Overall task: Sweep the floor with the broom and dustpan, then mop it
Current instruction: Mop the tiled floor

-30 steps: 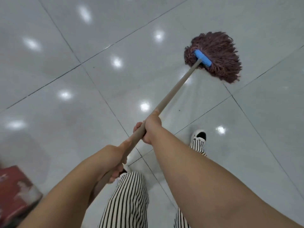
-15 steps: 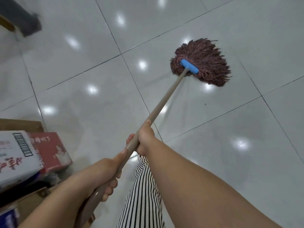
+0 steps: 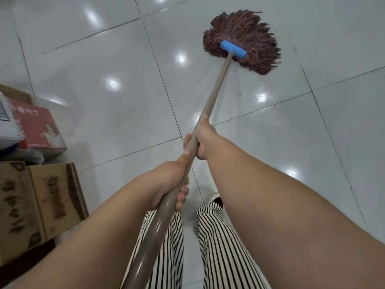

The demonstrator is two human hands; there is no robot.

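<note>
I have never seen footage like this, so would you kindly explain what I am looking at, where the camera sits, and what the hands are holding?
There is no machine here: a person wears a camera on the head, looking down at their own arms and striped trousers. Both hands grip the mop handle: the right hand further along, the left hand nearer the body. The reddish-brown mop head, on a blue clamp, rests on the glossy tiled floor. At the left stand cardboard boxes and a red box.
</note>
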